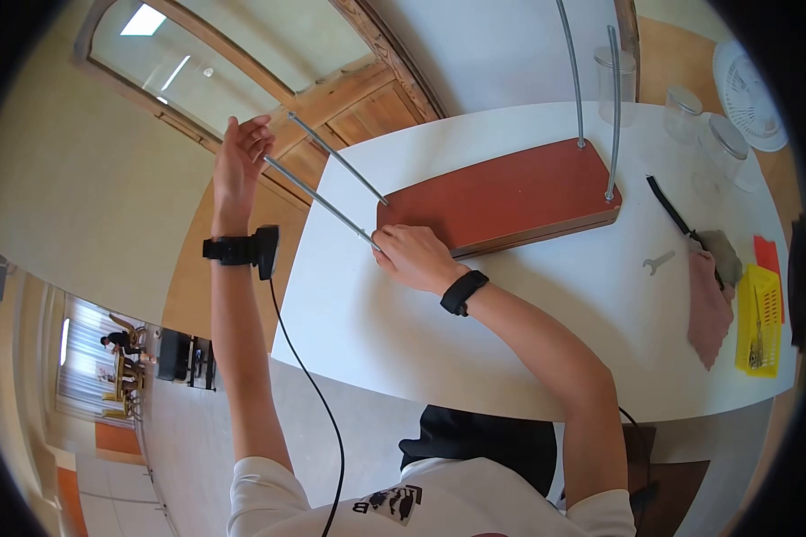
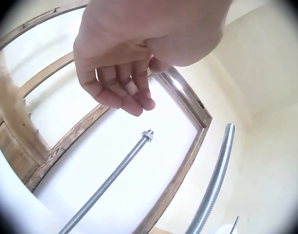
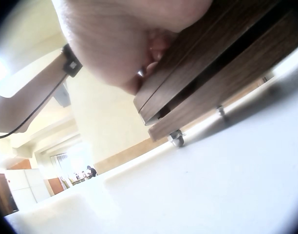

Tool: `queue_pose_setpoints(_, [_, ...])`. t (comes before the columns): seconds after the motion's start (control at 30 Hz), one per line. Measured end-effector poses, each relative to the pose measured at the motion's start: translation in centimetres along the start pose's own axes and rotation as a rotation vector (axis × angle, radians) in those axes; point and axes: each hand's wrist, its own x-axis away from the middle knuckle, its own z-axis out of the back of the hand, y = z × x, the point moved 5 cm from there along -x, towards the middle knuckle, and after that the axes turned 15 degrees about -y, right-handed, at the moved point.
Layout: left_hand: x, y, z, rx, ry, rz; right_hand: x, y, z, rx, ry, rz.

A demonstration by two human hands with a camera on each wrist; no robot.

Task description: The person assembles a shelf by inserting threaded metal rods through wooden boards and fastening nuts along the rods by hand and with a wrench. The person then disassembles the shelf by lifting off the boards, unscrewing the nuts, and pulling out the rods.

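Note:
A reddish-brown board [image 1: 501, 192] lies on the white table, with metal rods upright near its corners. My right hand [image 1: 414, 257] is at its near left corner, fingers curled round the foot of a rod [image 1: 318, 199]; the fingertips are mostly hidden. In the right wrist view, stacked wooden layers [image 3: 207, 73] have a gap between them and a metal nut [image 3: 176, 138] underneath. Raised beside the left rods' upper ends, my left hand [image 1: 239, 170] has loosely bent fingers and holds nothing. The left wrist view shows a nut [image 2: 147, 136] at one rod's tip, below the fingers.
On the table's right side are a wrench [image 1: 659, 262], a black-handled tool [image 1: 670, 204], a pink cloth [image 1: 709, 309] and a yellow basket [image 1: 745, 345]. Glass jars [image 1: 683, 112] and a white round basket [image 1: 749, 94] stand at the back right. A cable hangs from the left wrist.

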Motion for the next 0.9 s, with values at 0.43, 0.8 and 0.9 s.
queue_pose_setpoints(0.43, [1.3,4.1,-3.9,-0.251,-0.178,0.028,0.2,0.3,0.0,-0.026,0.003,-0.018])
queue_pose_setpoints(0.8, [0.5,4.5,-5.7,-0.221,-0.317,-0.084,0.0,-0.3,0.3,0.002,0.021,0.016])
queue_pose_setpoints(0.9, [0.5,4.2,-4.8,-0.237,-0.304,-0.018,0.0,-0.2,0.3,0.004,-0.021,-0.006])
